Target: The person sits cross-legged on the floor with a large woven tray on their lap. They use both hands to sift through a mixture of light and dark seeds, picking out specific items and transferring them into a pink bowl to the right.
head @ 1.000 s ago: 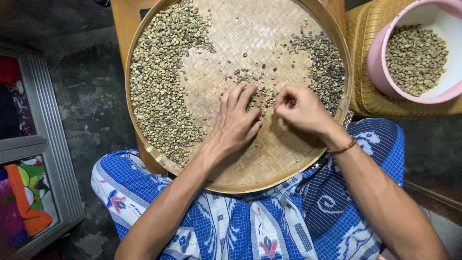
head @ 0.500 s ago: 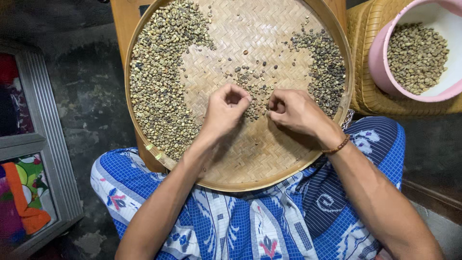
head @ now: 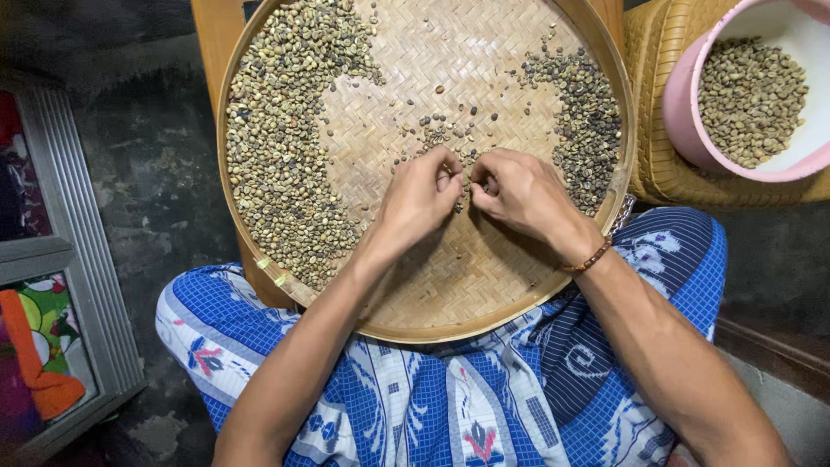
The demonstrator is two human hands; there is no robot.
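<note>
A round woven bamboo tray [head: 484, 277] rests on my lap. A broad band of pale green beans [head: 281, 147] lies along its left side, and a darker pile of beans [head: 588, 121] sits at the right. A small scatter of mixed beans [head: 445, 130] lies in the middle. My left hand [head: 419, 201] and my right hand [head: 521, 195] meet at the near edge of that scatter. The fingers of both are curled and pinched together on a few beans. The fingertips nearly touch each other.
A pink bucket [head: 687, 121] holding pale beans [head: 750, 97] stands at the upper right on a woven yellow basket [head: 657, 173]. A wooden stool [head: 212, 39] supports the tray's far side. A grey-framed panel [head: 78, 242] lies on the dark floor at left.
My left hand went from lying flat on the tray to a closed pinch. Both hands have drawn together at the middle scatter of beans.
</note>
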